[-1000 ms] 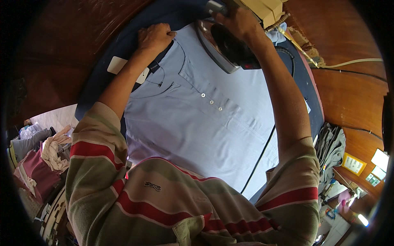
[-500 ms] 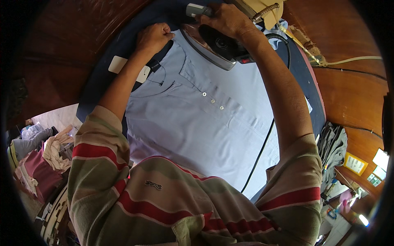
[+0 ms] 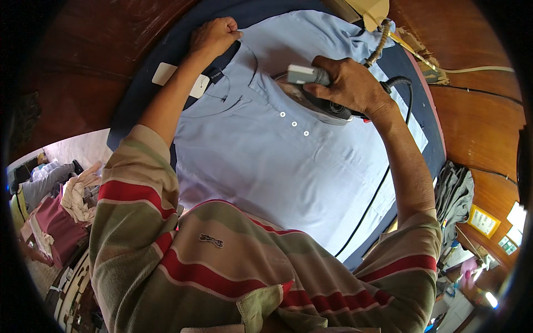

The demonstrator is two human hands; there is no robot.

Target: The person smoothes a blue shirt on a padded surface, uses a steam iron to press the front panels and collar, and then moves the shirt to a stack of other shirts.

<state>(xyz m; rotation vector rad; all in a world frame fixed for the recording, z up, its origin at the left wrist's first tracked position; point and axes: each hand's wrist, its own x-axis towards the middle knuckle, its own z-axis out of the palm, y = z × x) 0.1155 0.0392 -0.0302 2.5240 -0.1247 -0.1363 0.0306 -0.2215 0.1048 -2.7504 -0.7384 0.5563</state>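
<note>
A light blue shirt (image 3: 255, 161) with a short placket and three white buttons lies spread on a dark navy ironing surface (image 3: 133, 105). My right hand (image 3: 355, 83) is wrapped round the handle of a steam iron (image 3: 315, 104), which lies on the shirt just right of the placket. The sole is mostly hidden under the iron's body and my hand. At the far left of the neckline, my left hand (image 3: 215, 36) is closed, pinching the shirt's edge near the shoulder. White tags (image 3: 199, 86) hang by the collar, next to my left forearm.
A black cord (image 3: 363, 208) runs across the shirt's right side, and a braided hose (image 3: 380, 44) rises behind the iron. Brown wooden panels (image 3: 477, 116) stand on both sides. Grey garments (image 3: 454, 191) hang at right; piled clothes (image 3: 66, 222) lie at left.
My right hand has brought the iron nearer to me and rightward, from the far shoulder area to beside the placket. My left hand keeps its pinch at the neckline, shifted only slightly.
</note>
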